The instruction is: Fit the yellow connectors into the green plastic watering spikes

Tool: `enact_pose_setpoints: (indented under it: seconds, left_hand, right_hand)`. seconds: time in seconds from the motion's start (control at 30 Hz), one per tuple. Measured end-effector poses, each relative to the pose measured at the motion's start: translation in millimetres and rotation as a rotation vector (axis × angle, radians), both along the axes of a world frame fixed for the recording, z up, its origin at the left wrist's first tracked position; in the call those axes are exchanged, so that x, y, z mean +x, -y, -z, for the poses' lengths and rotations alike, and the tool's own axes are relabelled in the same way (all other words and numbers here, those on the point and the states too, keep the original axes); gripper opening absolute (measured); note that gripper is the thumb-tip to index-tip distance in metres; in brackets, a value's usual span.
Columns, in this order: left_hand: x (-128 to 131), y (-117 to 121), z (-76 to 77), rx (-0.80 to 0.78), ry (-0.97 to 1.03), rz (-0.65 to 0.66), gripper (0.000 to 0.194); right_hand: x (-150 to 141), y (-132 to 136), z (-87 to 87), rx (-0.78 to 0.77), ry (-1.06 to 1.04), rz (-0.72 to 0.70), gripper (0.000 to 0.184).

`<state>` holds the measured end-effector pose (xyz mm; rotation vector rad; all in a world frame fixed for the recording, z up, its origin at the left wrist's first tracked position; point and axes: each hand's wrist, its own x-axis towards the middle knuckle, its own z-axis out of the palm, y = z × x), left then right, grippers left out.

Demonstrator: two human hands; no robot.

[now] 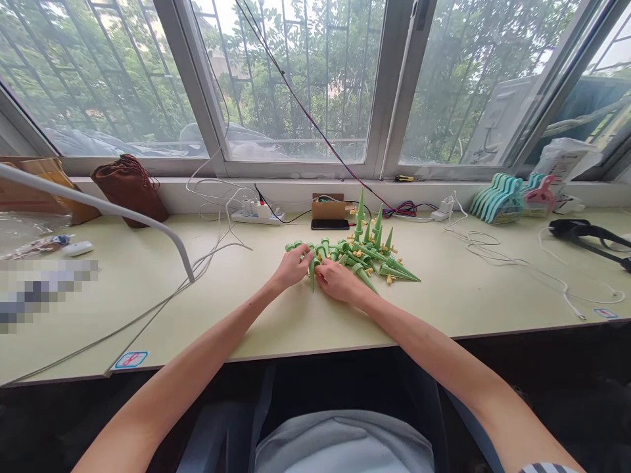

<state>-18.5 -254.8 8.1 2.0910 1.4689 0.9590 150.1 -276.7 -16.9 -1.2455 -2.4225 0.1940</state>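
Observation:
My left hand (294,265) is closed round the upper part of a green plastic plant watering spike (312,278), whose tip points down at the table. From the other side, my right hand (339,282) pinches at the same spike, by its small yellow valve; the fingertips are partly hidden. Just beyond both hands lies a heap of similar green spikes (400,270), many with yellow valves. Several spikes at the back of the heap, such as a tall spike (360,213), stand upright with their tips up.
Behind the heap are a phone (330,225) and an open cardboard box (328,209). A power strip (259,213) with cables sits left of them. A brown pouch (131,194), turquoise hangers (497,198), pink hangers (539,195) and a black headset (586,233) line the pale table (444,302).

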Motion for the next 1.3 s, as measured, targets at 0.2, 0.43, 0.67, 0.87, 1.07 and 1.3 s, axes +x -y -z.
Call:
enact_pose_setpoints:
  seconds: [0.2,0.43,0.67,0.87,1.07,1.3]
  left_hand:
    - [2.1,4.7,-3.4,-0.04,0.036,0.005,0.019]
    - [3.1,6.2,-3.0,-0.008,0.048,0.032,0.028]
    - [3.5,6.3,-1.8,0.022,0.047,0.041,0.033]
    - [4.6,10.3,-6.2,-0.137,0.229,0.085,0.03]
    - [3.5,8.5,-8.8,-0.308,0.446,0.191,0.032]
    - [5.1,9.5,-10.1,-0.403,0.639,0.315,0.038]
  right_hand:
    - [0.2,-0.2,0.6,-0.01,0.016,-0.001,0.019]
    - [-0.6,-0.1,-0.7,-0.041,0.006,0.022,0.011]
    - [-0.8,-1.1,-1.9,-0.07,-0.016,0.022,0.011]
    - [-1.2,-2.7,1.0,-0.05,-0.023,0.025,0.015]
    - [-0.6,-3.1,0.8,-0.041,-0.014,0.005,0.013]
    - [1.3,-3.7,1.0,-0.065,-0.047,-0.053,0.012]
